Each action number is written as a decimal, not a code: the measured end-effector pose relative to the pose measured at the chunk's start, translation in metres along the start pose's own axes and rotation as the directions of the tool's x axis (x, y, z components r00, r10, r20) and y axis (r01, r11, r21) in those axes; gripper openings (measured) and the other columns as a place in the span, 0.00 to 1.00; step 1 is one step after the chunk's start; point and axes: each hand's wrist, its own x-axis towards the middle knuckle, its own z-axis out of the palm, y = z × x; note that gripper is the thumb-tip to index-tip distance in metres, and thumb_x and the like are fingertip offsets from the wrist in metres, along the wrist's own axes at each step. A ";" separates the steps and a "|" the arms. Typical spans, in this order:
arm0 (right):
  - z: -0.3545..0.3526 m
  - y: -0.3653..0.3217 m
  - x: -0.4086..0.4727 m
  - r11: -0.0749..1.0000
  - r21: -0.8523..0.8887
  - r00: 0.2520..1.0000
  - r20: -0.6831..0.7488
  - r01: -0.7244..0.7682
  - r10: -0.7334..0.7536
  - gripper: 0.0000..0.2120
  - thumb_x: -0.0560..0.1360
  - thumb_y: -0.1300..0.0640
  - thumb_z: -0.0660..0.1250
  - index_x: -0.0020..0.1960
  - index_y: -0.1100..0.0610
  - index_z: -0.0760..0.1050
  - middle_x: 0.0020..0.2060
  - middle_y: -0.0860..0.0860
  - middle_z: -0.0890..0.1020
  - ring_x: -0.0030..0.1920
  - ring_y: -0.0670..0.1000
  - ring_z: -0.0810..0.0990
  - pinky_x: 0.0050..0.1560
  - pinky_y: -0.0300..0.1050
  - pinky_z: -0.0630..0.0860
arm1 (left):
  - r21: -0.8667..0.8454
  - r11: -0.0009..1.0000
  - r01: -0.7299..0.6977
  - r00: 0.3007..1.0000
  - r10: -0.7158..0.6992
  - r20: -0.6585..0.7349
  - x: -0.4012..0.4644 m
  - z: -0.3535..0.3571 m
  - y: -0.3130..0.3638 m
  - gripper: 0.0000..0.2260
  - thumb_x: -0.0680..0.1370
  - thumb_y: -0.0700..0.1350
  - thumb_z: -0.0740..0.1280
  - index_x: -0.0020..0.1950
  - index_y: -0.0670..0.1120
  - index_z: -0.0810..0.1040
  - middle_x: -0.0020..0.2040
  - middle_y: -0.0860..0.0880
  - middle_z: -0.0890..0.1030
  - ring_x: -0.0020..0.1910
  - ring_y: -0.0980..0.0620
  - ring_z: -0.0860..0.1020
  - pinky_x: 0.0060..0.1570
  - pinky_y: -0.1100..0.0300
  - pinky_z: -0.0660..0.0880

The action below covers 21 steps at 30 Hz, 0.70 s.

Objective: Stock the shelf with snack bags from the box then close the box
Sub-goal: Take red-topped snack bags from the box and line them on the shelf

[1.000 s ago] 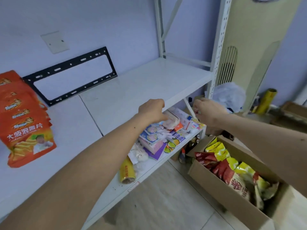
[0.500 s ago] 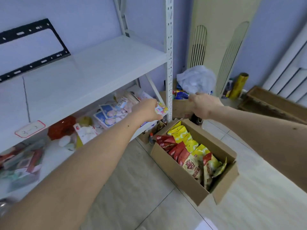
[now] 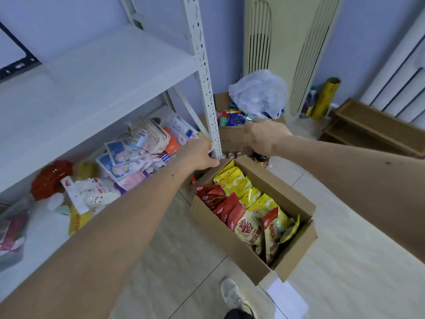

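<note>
A person's left hand (image 3: 200, 155) and right hand (image 3: 264, 137), each grip curled and apparently holding nothing, reach toward the open cardboard box (image 3: 232, 247) on the floor; its red and yellow snack bags (image 3: 241, 203) await shelving; flaps unclosed.

Compared with one second ago, both arms reach lower. The left hand (image 3: 199, 154) leaves the edge of the white metal upper shelf (image 3: 110, 72) and now hovers just above the far end of the open brown cardboard box (image 3: 232, 245). The right hand (image 3: 264, 139) also comes down, its fingers hidden beyond the box's far flap.
</note>
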 end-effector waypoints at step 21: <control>0.189 0.099 0.023 0.940 -0.040 0.898 0.313 0.338 -0.309 0.16 0.76 0.60 0.61 0.64 0.55 0.69 0.56 0.54 0.75 0.58 0.58 0.76 0.44 0.51 0.78 | -0.210 0.903 0.375 0.922 -0.341 0.182 0.023 0.228 0.055 0.17 0.73 0.54 0.71 0.55 0.44 0.78 0.52 0.47 0.80 0.55 0.46 0.77 0.49 0.55 0.73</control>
